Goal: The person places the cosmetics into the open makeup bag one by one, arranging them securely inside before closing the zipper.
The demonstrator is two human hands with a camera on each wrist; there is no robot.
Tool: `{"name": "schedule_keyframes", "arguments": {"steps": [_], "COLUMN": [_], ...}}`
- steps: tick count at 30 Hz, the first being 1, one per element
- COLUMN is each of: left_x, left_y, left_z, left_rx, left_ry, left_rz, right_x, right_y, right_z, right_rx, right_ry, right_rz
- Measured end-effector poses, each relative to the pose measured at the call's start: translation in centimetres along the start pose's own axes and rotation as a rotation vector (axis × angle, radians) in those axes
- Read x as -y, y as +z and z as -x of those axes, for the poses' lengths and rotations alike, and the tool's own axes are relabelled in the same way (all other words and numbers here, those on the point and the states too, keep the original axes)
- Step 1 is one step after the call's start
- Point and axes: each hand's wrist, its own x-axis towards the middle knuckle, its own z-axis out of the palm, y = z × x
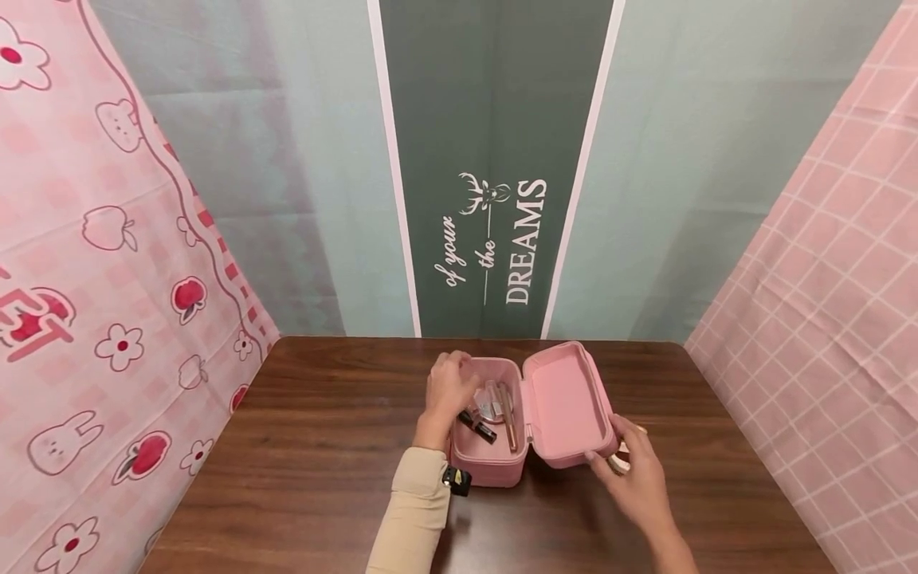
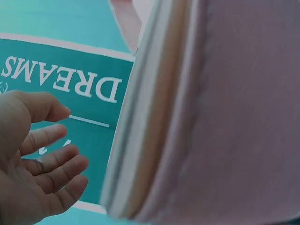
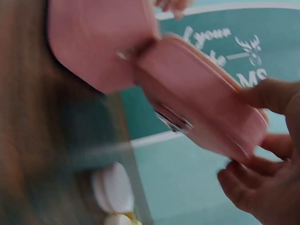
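Note:
A pink cosmetic case [image 1: 489, 472] stands with its lid [image 1: 566, 402] swung out to the right. Inside lie a black tube [image 1: 476, 426], a slim rose-gold tube [image 1: 508, 418] and a clear, silvery round item [image 1: 489, 405]. My left hand [image 1: 449, 387] hovers at the case's left rim. In the left wrist view, its fingers [image 2: 63, 180] bend loosely with nothing between them, beside the case's wall [image 2: 243, 112]. My right hand [image 1: 636, 470] grips the lid's lower right corner, thumb on one face and fingers on the other, as the right wrist view shows.
White rounded objects with a gold part [image 3: 115, 190] sit on the brown wooden table [image 1: 323, 478], partly behind my right hand in the head view. Printed fabric hangs along the table's back [image 1: 488, 119] and both sides.

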Motion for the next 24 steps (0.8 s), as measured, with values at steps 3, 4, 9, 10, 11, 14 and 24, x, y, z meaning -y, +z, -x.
{"name": "schedule_keyframes", "arguments": {"steps": [3, 4, 9, 10, 11, 14, 24], "left_x": [1.0, 1.4, 3.6, 4.0, 4.4, 5.3, 6.2], "left_y": [-0.2, -0.2, 0.2, 0.4, 0.6, 1.3, 2.7], "left_z": [-0.5, -0.6, -1.0, -0.9, -0.9, -0.5, -0.1], "left_rx": [-0.002, -0.002, 0.052, 0.072, 0.094, 0.132, 0.046], "left_ry": [0.011, 0.014, 0.022, 0.014, 0.000, -0.065, -0.126], "left_rz": [0.000, 0.004, 0.050, 0.069, 0.092, 0.175, 0.303], "right_x": [0.5, 0.6, 1.2, 1.2, 1.2, 1.2, 0.5], "right_y": [0.8, 1.0, 1.8, 2.0, 2.2, 2.9, 4.2], "right_z": [0.6, 0.8, 1.7, 1.9, 2.1, 2.6, 3.0], "right_rx": [-0.095, -0.122, -0.249, -0.272, -0.293, -0.352, -0.457], "right_ry": [0.017, 0.018, -0.005, -0.012, -0.011, 0.009, 0.071], "right_rz": [-0.030, -0.039, -0.081, -0.089, -0.093, -0.117, -0.150]}}
